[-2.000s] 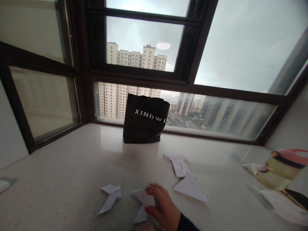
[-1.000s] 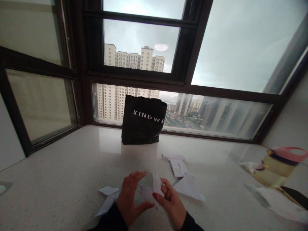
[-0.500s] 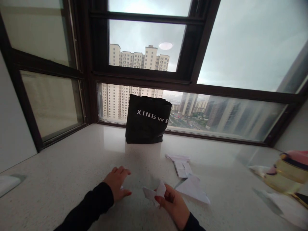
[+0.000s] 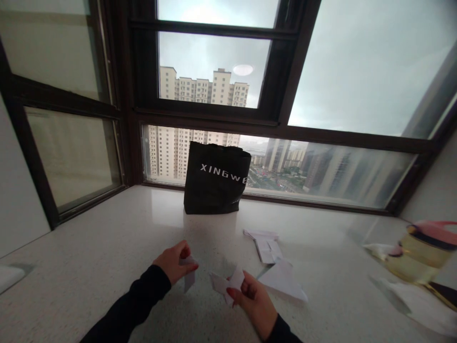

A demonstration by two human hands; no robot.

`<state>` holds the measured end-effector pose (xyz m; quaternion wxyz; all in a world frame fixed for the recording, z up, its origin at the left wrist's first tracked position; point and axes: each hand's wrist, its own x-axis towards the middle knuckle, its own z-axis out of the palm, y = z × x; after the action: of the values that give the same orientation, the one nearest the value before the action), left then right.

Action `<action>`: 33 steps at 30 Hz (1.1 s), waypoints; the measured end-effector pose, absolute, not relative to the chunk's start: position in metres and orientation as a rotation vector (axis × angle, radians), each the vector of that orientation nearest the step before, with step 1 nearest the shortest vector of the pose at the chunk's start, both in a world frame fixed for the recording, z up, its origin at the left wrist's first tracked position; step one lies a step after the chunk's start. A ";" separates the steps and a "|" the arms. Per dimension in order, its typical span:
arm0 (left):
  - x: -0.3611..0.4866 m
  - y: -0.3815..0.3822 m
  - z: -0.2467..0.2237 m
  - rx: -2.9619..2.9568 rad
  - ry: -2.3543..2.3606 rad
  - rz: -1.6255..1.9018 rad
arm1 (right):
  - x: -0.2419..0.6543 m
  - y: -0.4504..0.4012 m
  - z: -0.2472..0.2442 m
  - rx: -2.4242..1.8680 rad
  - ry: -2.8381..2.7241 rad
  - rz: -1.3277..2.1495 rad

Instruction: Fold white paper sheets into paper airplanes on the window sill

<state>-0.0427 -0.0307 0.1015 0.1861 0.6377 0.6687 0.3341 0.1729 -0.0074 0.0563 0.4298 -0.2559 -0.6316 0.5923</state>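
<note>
My left hand [image 4: 175, 263] pinches a small piece of folded white paper [image 4: 189, 282] that hangs down below the thumb and fingertips. Between the thumb and fingers of my right hand [image 4: 256, 301] is another folded paper [image 4: 222, 286], with flaps sticking out to the left and upward. The two papers are apart from each other, with a short gap between them. Just beyond my right hand, a white paper triangle [image 4: 283, 281] lies on the sill, touching or overlapping a folded paper shape [image 4: 267, 247] with a rolled-looking top edge.
A black bag [image 4: 216, 193] with white letters stands upright against the window [image 4: 314, 190]. On the right is a yellowish container with a pink top [image 4: 421, 252], beside white tissue-like material [image 4: 417, 305]. A white object [image 4: 10, 277] lies at the left edge of the pale sill [image 4: 117, 252].
My left hand has closed its fingers on a small folded paper, which now shows below them. My right hand keeps hold of its paper. The view has shifted slightly.
</note>
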 end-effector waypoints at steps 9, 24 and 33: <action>-0.001 -0.021 0.077 1.248 1.515 1.376 | 0.175 -0.005 0.059 -0.664 -1.350 1.468; -0.002 -0.019 0.062 0.822 1.299 1.696 | 0.174 -0.012 0.056 -0.806 -1.383 1.380; 0.008 -0.025 0.067 0.754 1.183 1.650 | 0.171 -0.017 0.058 -0.809 -1.278 1.302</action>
<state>0.0078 -0.0246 0.0666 0.4686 0.3076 0.4826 0.6730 0.1711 -0.0166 0.0581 0.5421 -0.3408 -0.5379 0.5483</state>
